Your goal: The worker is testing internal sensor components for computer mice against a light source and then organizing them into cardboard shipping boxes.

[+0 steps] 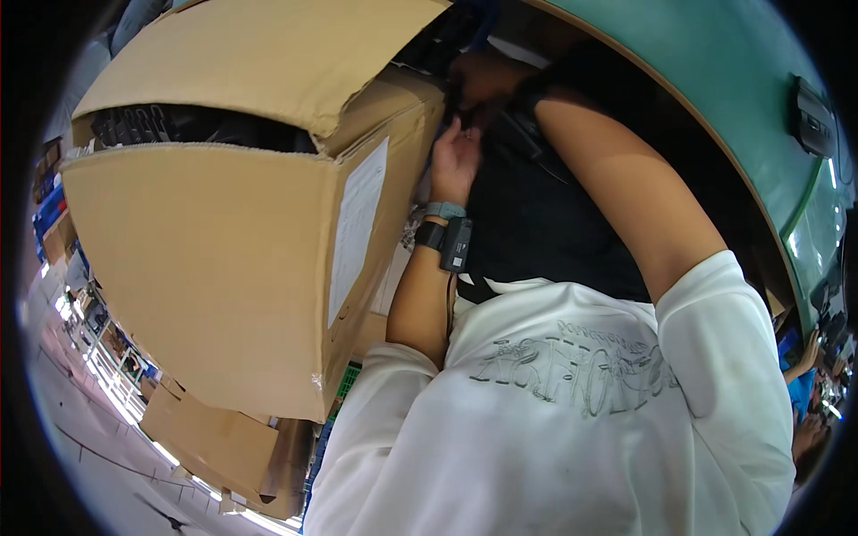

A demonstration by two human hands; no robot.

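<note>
My left hand [457, 163] is raised beside the edge of a large cardboard box [206, 277], palm partly turned up. Its fingers are loosely bent and a little apart, with nothing visible in the palm. Just beyond it, in deep shadow, my right hand [487, 79] is bent inward with its fingers curled. Whatever those fingers hold is too dark to make out. Black cloth covers my lap below both hands. A grey band and a small black device [456, 245] are strapped to my left wrist.
Dark ribbed items [134, 125] show through the gap under the box's flap. A white paper sheet [359, 232] is stuck to the box's side. At the right curves a green tabletop [715, 80], with a black device [811, 118] on it. Another person's arm [804, 357] appears at far right.
</note>
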